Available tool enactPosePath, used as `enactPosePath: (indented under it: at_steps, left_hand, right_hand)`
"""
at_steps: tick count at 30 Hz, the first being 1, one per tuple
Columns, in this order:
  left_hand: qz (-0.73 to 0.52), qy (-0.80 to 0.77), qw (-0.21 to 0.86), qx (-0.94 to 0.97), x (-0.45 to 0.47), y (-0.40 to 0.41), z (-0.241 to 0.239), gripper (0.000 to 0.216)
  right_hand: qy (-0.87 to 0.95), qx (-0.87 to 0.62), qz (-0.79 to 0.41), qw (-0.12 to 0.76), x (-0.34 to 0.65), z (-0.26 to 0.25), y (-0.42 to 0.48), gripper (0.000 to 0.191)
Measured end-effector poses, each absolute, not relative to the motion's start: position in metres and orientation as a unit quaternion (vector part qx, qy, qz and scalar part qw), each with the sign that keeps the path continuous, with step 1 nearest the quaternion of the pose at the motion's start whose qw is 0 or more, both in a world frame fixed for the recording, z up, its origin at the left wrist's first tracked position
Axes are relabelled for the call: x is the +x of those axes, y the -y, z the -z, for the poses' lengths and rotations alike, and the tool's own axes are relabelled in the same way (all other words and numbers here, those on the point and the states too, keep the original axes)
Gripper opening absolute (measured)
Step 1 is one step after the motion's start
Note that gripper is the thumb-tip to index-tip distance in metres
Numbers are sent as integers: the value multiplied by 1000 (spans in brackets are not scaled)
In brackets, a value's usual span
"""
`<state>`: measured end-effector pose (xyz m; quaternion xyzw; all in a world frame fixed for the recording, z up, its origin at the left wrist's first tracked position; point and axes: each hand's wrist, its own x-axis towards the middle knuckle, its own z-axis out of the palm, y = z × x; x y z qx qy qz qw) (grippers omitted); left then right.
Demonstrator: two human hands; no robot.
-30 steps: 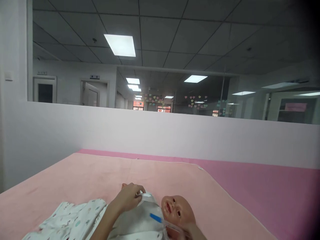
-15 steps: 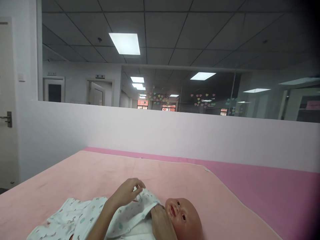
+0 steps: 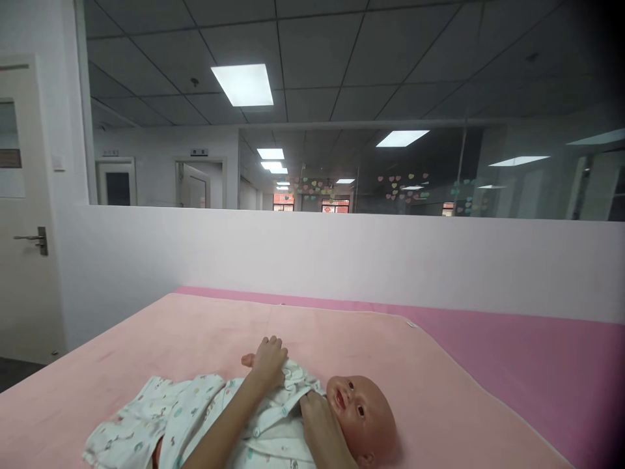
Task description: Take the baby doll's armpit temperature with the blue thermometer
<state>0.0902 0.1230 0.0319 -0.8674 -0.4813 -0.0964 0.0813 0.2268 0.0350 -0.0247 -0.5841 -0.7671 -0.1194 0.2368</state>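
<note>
A baby doll [image 3: 366, 417] lies on its back with its head to the right, in a white baby garment [image 3: 190, 407] with small coloured prints. My left hand [image 3: 271, 359] is closed round the doll's far arm at the sleeve. Beside it the doll's small hand [image 3: 248, 359] pokes out to the left. Below the doll's chin, my right hand [image 3: 319, 420] is tucked under the garment's front edge, its fingertips hidden by the cloth. A snap button shows on the open front, and a bit of the doll's leg [image 3: 157, 451] is visible lower down.
Under the doll spreads a peach blanket [image 3: 195, 332] over a pink surface [image 3: 512, 352]. A low white wall [image 3: 342, 260] with a glass pane above it stands behind. At the left is a door [image 3: 29, 280] with a lever handle.
My left hand has moved right and closed on the sleeved arm, and the doll's hand now shows at the cuff. My right hand stays under the garment's edge. The view has shifted slightly.
</note>
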Motion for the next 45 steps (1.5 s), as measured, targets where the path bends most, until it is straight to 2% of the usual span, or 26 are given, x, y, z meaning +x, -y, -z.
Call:
enactPosePath:
  at_steps: [3, 9, 13, 16, 19, 22, 25, 27, 29, 37, 40, 45]
  left_hand:
    - [151, 468, 94, -866, 80, -99, -29, 23]
    - [296, 457, -68, -836, 61, -63, -9, 36]
    - [339, 445, -101, -823, 57, -55, -6, 45]
    - [341, 452, -112, -816, 56, -55, -5, 54]
    - [347, 456, -118, -811, 55, -56, -3, 57]
    - [353, 450, -120, -812, 54, -55, -3, 58]
    - [357, 450, -123, -809, 54, -53, -4, 57]
    - [359, 454, -127, -806, 54, -52, -4, 56]
    - [359, 455, -130, -805, 53, -52, -5, 55]
    - [358, 446, -136, -809, 51, -49, -8, 48]
    - [354, 444, -132, -812, 51, -47, -10, 46]
    - [349, 449, -130, -812, 49, -46, -12, 47]
  right_hand:
    - [747, -611, 124, 232, 221, 27, -36, 34]
    - [716, -618, 186, 266, 216, 31, -27, 33]
    - [720, -597, 193, 297, 221, 29, -18, 30]
    - [733, -567, 175, 333, 238, 9, -6, 25]
    - [706, -555, 131, 420, 267, -25, -1, 24]
    - [625, -611, 70, 481, 301, -55, -10, 29]
    - [608, -635, -84, 470, 326, -63, -22, 40]
    - [615, -612, -208, 452, 335, -58, -22, 45]
    - [613, -583, -282, 452, 338, -50, -17, 49]
    - [604, -533, -281, 521, 344, -31, -2, 37]
    - [606, -536, -282, 515, 343, -31, 0, 42]
    - [622, -540, -290, 488, 340, -34, 4, 35]
